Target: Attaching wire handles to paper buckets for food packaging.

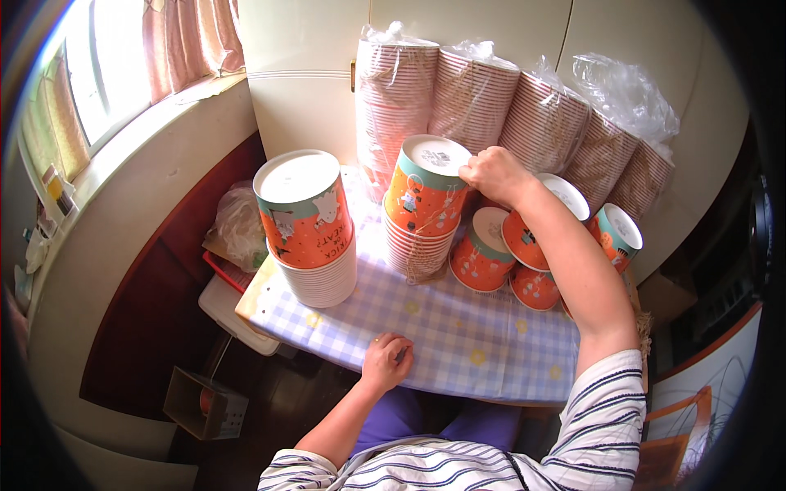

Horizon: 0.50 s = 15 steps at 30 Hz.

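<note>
My right hand [495,173] is closed at the right rim of an upside-down orange and green paper tub [426,196], fingertips pinched against its edge. This tub caps a middle stack of nested white-rimmed tubs [416,248]. My left hand [387,360] lies curled at the table's near edge; whatever it may hold is hidden by the fingers. To the left stands another nested stack [315,274], topped by a printed orange tub [307,214]. Beneath and beyond my right forearm are several loose upturned tubs [481,254], partly hidden by the arm.
Tall plastic-wrapped stacks of tubs [471,98] line the back by pale cupboard doors [303,98]. A checked cloth [458,352] covers the table. Left of it are a plastic bag [243,225], a red tray [228,270] and, on the floor, an open box [214,405].
</note>
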Tool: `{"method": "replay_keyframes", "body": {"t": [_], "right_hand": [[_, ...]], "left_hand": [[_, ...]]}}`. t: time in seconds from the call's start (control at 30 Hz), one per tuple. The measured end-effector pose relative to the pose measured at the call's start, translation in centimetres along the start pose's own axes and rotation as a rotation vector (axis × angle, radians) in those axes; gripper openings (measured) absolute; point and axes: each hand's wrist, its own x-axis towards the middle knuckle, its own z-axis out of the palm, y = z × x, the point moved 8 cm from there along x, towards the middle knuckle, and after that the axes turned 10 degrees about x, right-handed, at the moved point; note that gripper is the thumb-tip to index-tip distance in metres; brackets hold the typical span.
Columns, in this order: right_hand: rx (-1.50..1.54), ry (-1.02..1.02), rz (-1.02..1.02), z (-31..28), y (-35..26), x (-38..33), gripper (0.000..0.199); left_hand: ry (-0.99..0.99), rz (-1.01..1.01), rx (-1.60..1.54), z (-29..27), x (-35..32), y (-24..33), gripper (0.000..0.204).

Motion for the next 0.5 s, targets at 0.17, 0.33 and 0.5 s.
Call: {"method": "replay_keyframes", "body": {"t": [0.17, 0.33, 0.5], "right_hand": [[0.002, 0.039, -0.007, -0.1, -0.4, 0.0, 0.009], [-0.057, 0.063, 0.052, 0.1, -0.8, -0.8, 0.005], [-0.060, 0.132, 0.289, -0.7, -1.4, -3.8, 0.027]], "left_hand": [[0.002, 0.005, 0.005, 0.0, 0.0, 0.0, 0.011], [0.011, 0.023, 0.014, -0.1, 0.0, 0.3, 0.011], [0.012, 0.025, 0.014, -0.2, 0.0, 0.4, 0.010]]}}
